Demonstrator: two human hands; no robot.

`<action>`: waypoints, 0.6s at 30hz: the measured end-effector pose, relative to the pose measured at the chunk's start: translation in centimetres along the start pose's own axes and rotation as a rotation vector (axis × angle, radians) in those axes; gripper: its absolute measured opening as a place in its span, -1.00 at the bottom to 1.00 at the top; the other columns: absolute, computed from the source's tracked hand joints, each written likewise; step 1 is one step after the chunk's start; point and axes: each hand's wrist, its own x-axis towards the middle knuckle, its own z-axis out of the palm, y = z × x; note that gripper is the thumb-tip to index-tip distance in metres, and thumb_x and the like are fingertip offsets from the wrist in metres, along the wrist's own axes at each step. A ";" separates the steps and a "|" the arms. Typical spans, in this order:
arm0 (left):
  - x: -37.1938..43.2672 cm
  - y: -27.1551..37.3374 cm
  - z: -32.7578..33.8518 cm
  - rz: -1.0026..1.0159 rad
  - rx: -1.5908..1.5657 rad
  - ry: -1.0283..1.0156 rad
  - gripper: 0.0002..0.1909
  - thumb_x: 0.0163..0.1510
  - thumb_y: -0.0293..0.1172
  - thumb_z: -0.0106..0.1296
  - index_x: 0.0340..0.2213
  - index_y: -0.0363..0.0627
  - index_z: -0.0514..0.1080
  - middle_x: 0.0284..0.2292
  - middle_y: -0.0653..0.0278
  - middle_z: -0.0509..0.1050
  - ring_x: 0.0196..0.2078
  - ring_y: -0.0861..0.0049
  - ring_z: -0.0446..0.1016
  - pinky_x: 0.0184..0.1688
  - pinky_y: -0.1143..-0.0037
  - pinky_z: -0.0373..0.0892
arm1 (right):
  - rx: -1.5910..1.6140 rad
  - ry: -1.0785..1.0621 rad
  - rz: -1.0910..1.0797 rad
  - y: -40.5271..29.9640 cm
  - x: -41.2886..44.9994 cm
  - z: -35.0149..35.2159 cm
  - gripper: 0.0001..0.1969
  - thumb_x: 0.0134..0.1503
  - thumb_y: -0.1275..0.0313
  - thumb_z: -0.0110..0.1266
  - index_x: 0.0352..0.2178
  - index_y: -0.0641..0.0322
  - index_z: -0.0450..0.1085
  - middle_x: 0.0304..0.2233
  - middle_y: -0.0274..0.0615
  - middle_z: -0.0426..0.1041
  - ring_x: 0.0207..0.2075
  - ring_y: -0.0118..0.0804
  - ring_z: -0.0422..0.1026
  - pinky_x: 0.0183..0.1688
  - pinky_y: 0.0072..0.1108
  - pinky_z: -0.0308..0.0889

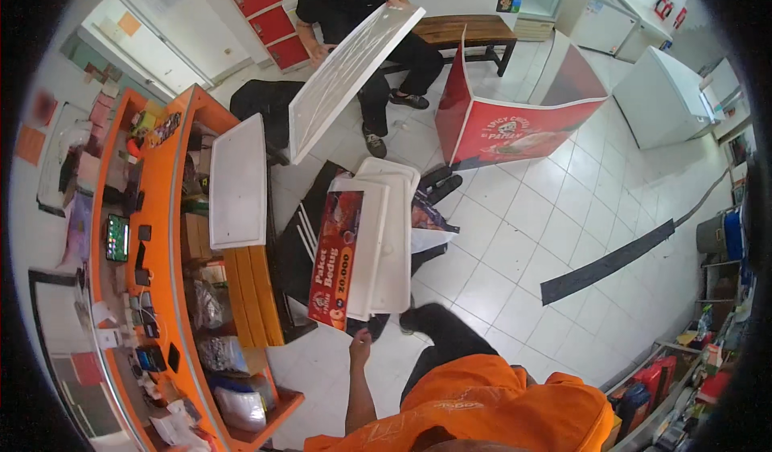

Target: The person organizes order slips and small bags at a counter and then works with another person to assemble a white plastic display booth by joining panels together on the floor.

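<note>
My left hand [360,344] is at the near end of a red printed sign strip [335,262] and a flat white panel [369,253]. Its fingers look curled by their lower corners; whether they grip an edge is not clear. The strip bears writing and food pictures and lies along the panel's left side. Beneath and to the right is another white panel [397,247] with rounded corners. Several thin white rods [306,235] rest on a black surface to the left. My right hand is out of view.
Ahead, a seated person [350,11] holds a large white framed panel [356,84] upright at a tilt. A folded red printed board [518,129] stands on the tiles. Orange shelving [181,259] lines the left; a dark strip [609,262] lies on the floor at right.
</note>
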 end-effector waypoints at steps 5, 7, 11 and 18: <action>-5.2 1.6 5.2 0.013 -0.360 0.050 -0.70 0.09 -0.34 -0.01 -0.13 -0.12 0.41 -0.40 0.22 0.51 -0.39 0.53 0.51 -0.34 0.52 0.42 | 0.093 0.094 -0.004 -0.4 -0.9 -7.6 -0.76 0.09 0.40 -0.04 -0.20 0.21 0.36 -0.45 -0.05 0.49 -0.59 -0.26 0.43 -0.61 -0.44 0.40; -7.8 2.7 7.3 -0.129 -0.149 -0.053 -0.69 0.07 -0.34 0.00 -0.13 -0.12 0.41 -0.40 0.21 0.50 -0.43 0.53 0.51 -0.38 0.52 0.43 | 0.259 0.108 0.030 -1.1 -0.5 -11.9 -0.76 0.09 0.40 -0.04 -0.20 0.21 0.36 -0.45 -0.05 0.49 -0.59 -0.26 0.43 -0.61 -0.44 0.40; -11.0 7.4 12.3 -0.267 -0.150 -0.131 -0.71 0.04 -0.37 0.02 -0.16 -0.09 0.44 -0.41 0.22 0.50 -0.47 0.50 0.51 -0.37 0.54 0.44 | 0.679 0.090 0.069 -1.1 4.0 -19.2 -0.76 0.07 0.43 -0.04 -0.19 0.20 0.35 -0.46 -0.08 0.48 -0.56 -0.22 0.45 -0.62 -0.29 0.39; 2.3 16.4 23.6 0.244 0.762 -0.397 -0.63 0.10 -0.14 -0.13 -0.15 -0.08 0.42 -0.12 0.04 0.44 -0.11 0.17 0.45 -0.05 0.25 0.36 | 0.244 0.358 -0.279 -1.6 8.9 -29.6 -0.81 0.09 0.40 -0.09 -0.43 0.18 0.47 -0.44 -0.13 0.51 -0.39 -0.33 0.50 -0.34 -0.46 0.43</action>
